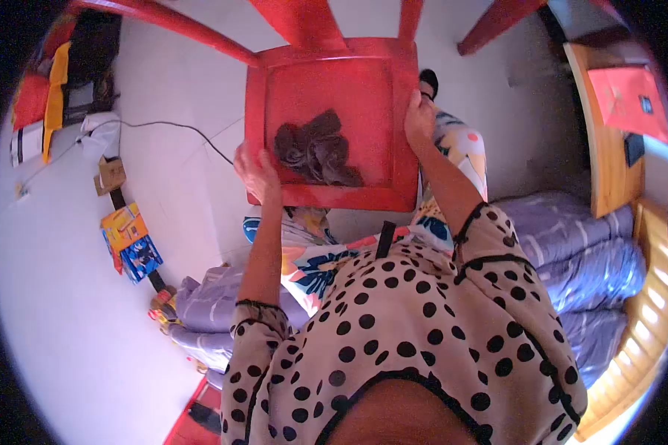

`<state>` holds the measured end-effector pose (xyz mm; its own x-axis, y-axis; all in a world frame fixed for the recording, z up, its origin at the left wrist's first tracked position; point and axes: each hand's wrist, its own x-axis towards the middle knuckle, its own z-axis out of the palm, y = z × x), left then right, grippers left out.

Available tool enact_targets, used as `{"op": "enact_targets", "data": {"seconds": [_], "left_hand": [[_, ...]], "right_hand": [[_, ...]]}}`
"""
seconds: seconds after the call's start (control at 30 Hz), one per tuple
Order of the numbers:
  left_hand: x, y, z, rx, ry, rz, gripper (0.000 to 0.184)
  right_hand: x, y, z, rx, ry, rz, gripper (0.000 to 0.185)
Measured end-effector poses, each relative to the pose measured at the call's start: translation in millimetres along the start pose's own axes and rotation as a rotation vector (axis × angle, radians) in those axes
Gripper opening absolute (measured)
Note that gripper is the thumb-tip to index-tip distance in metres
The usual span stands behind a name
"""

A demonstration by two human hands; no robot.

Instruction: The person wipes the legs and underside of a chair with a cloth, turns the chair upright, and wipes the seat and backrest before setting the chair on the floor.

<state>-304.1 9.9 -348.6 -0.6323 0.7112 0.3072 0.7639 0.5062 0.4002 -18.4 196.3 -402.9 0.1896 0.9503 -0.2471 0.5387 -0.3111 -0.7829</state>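
A red wooden chair [326,81] stands in front of my lap, its back slats rising toward the top of the view. On its seat lies a crumpled dark brown cloth [319,148], bunched up and touched by neither hand. My left hand [258,174] grips the near left edge of the seat, fingers bent over the rim. Higher up on the opposite side, my right hand [421,120] is closed round the right edge of the seat. The undersides of both grips are hidden.
A bed with a purple-grey striped quilt [571,252] lies beneath and beside me. At right a wooden table [608,163] carries a red bag [631,100]. A black cable [174,124] crosses the floor at left, near boxes [130,237] along the wall.
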Motion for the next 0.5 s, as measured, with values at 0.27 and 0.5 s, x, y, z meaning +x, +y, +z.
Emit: {"op": "enact_targets", "data": {"seconds": [0.27, 0.5], "left_hand": [[2, -23, 46, 0.371, -0.006, -0.557, 0.042], [9, -27, 35, 0.399, -0.079, -0.499, 0.035]], "right_hand": [[14, 19, 8, -0.099, -0.063, 0.068, 0.073], [3, 0, 5, -0.070, -0.027, -0.010, 0.077]]}}
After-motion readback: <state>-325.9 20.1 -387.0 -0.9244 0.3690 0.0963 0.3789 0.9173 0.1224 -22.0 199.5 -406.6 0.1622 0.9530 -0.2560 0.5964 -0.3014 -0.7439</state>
